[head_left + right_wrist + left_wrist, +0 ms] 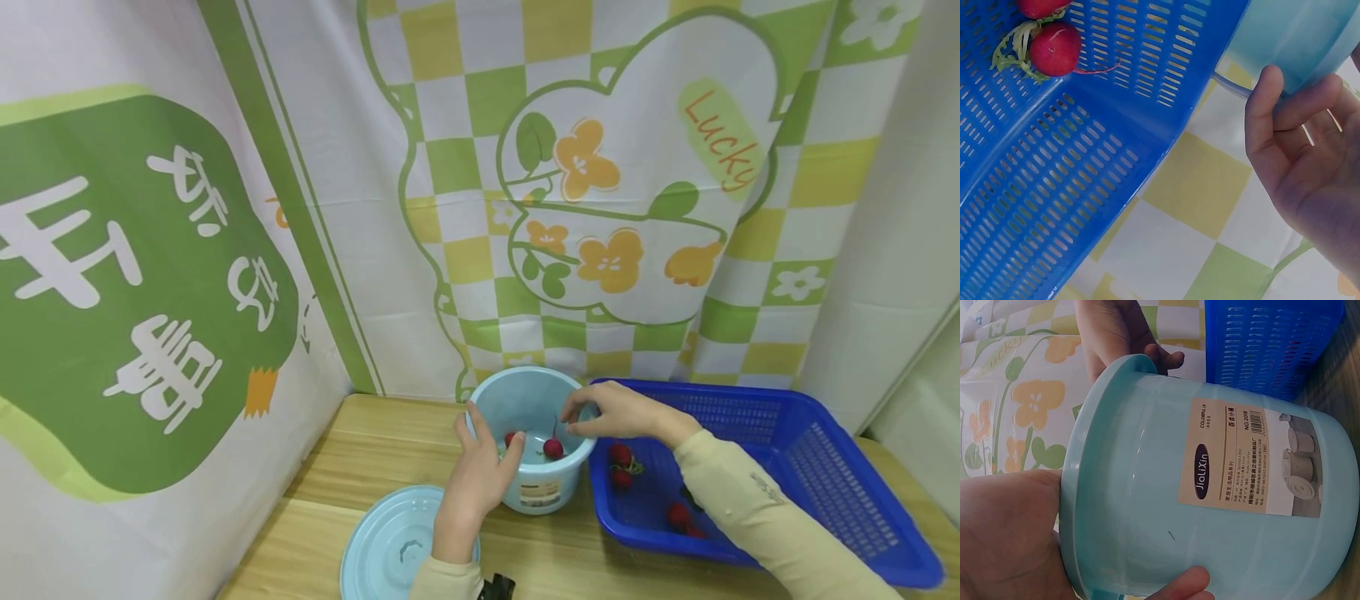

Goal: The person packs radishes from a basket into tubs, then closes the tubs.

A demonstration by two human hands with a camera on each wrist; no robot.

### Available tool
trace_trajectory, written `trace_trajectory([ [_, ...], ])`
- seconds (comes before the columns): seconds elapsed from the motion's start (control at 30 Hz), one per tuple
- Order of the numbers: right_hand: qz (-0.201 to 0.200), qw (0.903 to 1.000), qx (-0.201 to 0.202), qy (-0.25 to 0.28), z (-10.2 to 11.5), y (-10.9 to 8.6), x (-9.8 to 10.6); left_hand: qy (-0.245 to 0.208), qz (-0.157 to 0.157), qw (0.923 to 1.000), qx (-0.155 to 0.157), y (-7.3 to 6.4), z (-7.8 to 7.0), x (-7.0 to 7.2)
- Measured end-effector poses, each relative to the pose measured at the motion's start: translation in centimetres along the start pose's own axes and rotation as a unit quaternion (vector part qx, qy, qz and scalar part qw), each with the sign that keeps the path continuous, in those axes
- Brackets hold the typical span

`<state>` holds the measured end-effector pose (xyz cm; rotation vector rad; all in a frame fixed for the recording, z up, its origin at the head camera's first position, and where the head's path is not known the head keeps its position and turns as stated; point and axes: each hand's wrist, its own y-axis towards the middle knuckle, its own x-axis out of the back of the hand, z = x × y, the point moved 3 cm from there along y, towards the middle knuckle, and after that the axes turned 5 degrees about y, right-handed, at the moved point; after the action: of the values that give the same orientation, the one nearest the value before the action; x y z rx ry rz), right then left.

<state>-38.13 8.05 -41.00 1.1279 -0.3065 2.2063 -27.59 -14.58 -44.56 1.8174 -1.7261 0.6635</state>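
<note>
A light-blue plastic bucket (pixel 538 479) stands upright on the table; the left wrist view shows its printed label (pixel 1250 459). My left hand (pixel 483 475) holds its near-left rim, with the thumb over the inside and other fingers against the outside. Inside the bucket are a red radish (pixel 553 449) and part of another red one (pixel 510 437). Over the right rim reaches my right hand (pixel 611 411), its fingers loosely bent and nothing seen between them. The radish's thin tail points up close to those fingertips.
A blue perforated basket (pixel 780 454) stands right of the bucket, holding several radishes (pixel 621 467) with green stems. The bucket's round light-blue lid (pixel 393 533) lies on the wooden table (pixel 322 492) at front left. Printed cloth (pixel 480 175) hangs behind.
</note>
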Motion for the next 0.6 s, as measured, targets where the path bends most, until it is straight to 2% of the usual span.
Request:
trace_trajectory([
  [0.3, -0.008, 1.0, 0.0, 0.002, -0.18, -0.19, 0.02, -0.001, 0.002, 1.0, 0.0, 0.06, -0.11, -0.05],
  [0.6, -0.015, 0.9997, 0.019, 0.007, -0.13, -0.34, -0.03, -0.002, 0.001, 1.0, -0.001, -0.02, -0.12, 0.06],
])
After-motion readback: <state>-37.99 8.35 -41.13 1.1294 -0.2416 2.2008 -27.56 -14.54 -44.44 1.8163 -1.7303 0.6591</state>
